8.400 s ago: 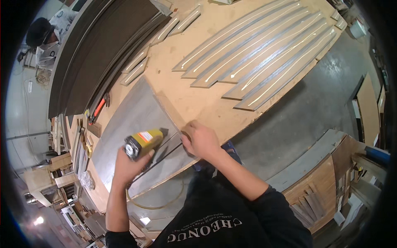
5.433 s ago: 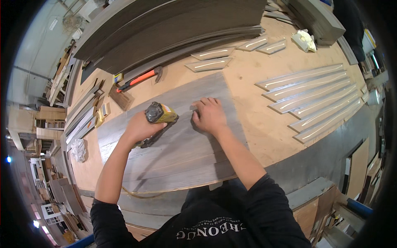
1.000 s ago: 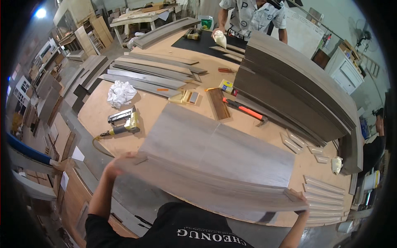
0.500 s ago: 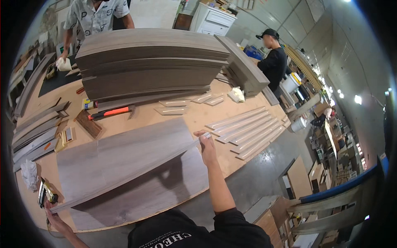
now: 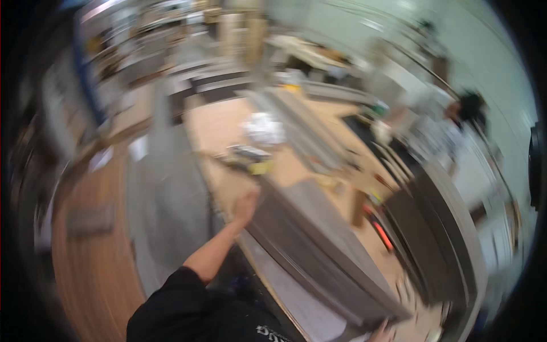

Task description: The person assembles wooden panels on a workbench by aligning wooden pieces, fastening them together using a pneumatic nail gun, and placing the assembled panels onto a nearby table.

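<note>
A long grey wood-grain panel (image 5: 325, 251) stands tilted between my hands, its dark side toward me. At its far-left end my left hand (image 5: 246, 206) grips the panel, with the fingers blurred by motion. My right hand (image 5: 382, 332) is at the opposite end, mostly cut off by the lower edge, its fingers against the panel. Beneath lies a paler grey board (image 5: 310, 310) on the workbench. Close beyond my left hand are a nail gun (image 5: 248, 158) and a crumpled white cloth (image 5: 264, 129).
An orange-red and black hammer (image 5: 378, 228) lies on the bench before a tall stack of dark panels (image 5: 436, 236). Grey strips (image 5: 302, 122) run along the far side. A co-worker (image 5: 436, 128) stands beyond the bench. Brown wood-grain boards (image 5: 94, 245) lie to the left.
My view has swung left and is blurred. The panel has tipped up, now showing its dark side; both hands remain at its ends.
</note>
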### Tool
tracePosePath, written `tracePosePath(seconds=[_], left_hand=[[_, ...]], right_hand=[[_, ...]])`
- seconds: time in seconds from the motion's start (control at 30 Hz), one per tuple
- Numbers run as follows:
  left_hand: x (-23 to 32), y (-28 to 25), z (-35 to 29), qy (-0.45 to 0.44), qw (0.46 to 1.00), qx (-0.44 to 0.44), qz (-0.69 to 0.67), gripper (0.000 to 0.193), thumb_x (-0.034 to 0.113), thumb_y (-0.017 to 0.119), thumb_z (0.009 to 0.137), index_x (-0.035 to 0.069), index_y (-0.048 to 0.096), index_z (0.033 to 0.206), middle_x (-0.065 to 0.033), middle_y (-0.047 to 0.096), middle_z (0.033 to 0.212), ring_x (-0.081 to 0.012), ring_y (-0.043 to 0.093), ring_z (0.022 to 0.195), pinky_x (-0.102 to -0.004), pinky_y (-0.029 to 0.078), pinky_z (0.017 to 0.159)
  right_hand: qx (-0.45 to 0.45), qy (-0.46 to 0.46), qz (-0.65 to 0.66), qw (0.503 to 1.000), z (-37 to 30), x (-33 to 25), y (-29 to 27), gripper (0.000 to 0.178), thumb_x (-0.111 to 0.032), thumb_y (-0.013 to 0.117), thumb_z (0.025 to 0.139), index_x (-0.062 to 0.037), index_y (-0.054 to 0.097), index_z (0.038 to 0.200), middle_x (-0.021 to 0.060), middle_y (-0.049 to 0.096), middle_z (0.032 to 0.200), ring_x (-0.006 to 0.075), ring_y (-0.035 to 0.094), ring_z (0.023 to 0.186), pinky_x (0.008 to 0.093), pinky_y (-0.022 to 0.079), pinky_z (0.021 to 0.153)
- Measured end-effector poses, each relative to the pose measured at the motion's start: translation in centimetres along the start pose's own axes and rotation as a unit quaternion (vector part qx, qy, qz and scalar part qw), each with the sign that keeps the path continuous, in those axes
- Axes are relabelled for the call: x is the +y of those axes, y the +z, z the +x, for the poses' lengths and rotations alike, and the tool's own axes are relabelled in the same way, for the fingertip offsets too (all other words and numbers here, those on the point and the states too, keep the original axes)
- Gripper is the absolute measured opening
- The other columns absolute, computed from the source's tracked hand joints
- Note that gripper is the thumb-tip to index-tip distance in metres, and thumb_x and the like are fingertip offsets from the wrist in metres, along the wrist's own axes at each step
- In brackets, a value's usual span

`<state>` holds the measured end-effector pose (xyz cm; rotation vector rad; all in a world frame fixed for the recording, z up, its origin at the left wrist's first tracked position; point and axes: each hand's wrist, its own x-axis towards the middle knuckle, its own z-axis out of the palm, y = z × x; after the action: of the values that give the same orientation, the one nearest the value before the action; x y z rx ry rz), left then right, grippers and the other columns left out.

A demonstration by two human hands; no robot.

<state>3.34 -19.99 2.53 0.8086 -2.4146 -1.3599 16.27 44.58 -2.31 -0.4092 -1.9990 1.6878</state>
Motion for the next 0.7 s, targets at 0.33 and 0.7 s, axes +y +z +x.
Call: tracePosePath(seconds=[0.33,0.7], left_hand=[[-3.0,-44.1,-20.7,0.13,0.921,0.354,0.098,0.043,0.038,0.05,0.095,0.007,0.053,0.124,-0.0149,0.055,0.125,-0.0199,0.053,0.112,-0.0332,0.042,0.092],[-29.6,-26.2,-31.5,-0.163,0.538,0.477,-0.676,0.054,0.024,0.068,0.083,0.005,0.047,0.129,-0.0083,0.054,0.125,-0.0261,0.05,0.116,-0.0433,0.038,0.098]], right_hand=[[-0.364,0.377,-0.043,0.851,-4.3,0.1,11.4,0.047,-0.021,0.076,0.074,-0.0251,0.034,0.054,-0.01,0.029,0.05,0.005,0.023,0.04,0.0252,0.016,0.038],[-0.629,0.223,-0.11,0.736,-34.6,-21.0,39.2,0.019,-0.02,0.063,0.083,-0.0104,0.056,0.068,-0.0022,0.048,0.06,0.0099,0.045,0.055,0.0257,0.035,0.051]])
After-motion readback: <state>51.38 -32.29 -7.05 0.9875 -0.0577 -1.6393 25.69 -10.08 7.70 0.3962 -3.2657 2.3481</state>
